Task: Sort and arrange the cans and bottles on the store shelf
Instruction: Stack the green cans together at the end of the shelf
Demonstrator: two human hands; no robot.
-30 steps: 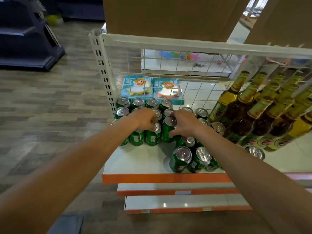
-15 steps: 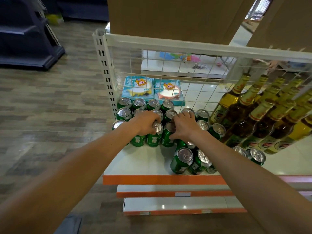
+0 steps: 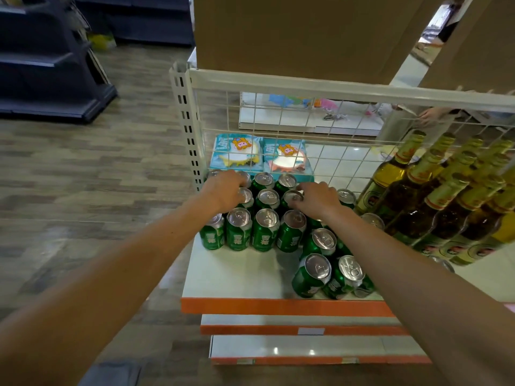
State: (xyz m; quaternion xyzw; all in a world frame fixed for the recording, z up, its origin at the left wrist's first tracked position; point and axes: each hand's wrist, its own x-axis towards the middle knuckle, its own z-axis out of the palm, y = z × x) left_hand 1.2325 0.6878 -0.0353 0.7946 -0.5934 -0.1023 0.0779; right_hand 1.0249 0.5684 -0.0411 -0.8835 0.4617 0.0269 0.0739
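- At the back left of the shelf (image 3: 237,274), green cans (image 3: 264,227) stand upright in a tight block, rows and columns lined up, lids up, labels facing forward on the front row.
- Left hand (image 3: 225,190) lies over the lids at the block's back left corner, knuckles up and fingers bent down over them. The fingertips are hidden, so I cannot tell whether it grips a can or only presses on the tops.
- Right hand (image 3: 317,200) reaches to the block's right edge. Its fingers are loosely bent and apart, with the tips resting on the lid of one can (image 3: 292,196) in the second row from the back. No closed pinch shows.
- Judged from this, the step in hand is squaring up the block, nudging cans snug against their neighbours.
- Done so far: most of the cans are in neat rows.
- Left to do: the loose cans (image 3: 320,270) near the front right edge stand in a ragged, tilted-looking cluster apart from the block, and a few more sit beside and under the right forearm.
- Bottles (image 3: 434,196) are grouped close together on the right, already looking orderly.
- Behind the wire grid (image 3: 334,129), two blue packets (image 3: 237,151) lie flat.
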